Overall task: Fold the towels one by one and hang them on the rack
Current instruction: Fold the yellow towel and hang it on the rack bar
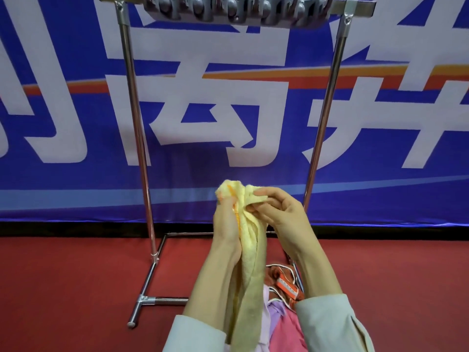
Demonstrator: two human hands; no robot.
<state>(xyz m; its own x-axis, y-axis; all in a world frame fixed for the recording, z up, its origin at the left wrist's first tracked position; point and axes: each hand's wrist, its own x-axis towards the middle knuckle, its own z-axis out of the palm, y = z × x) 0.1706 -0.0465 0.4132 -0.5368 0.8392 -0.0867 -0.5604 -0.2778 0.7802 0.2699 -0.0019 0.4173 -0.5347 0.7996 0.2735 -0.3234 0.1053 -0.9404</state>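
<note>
A yellow towel hangs bunched between my two hands in front of the rack. My left hand grips its upper part from the left, fingers wrapped round the cloth. My right hand pinches the towel's top edge from the right. The towel's lower end drops down between my forearms. The metal rack stands ahead, its top bar at the upper edge of the view. Below my arms lie more towels: a pink one, a lilac one and an orange patterned one.
A grey multi-clip hanger hangs from the rack's top bar. The rack's base bars rest on the red carpet. A blue banner with large white characters covers the wall behind.
</note>
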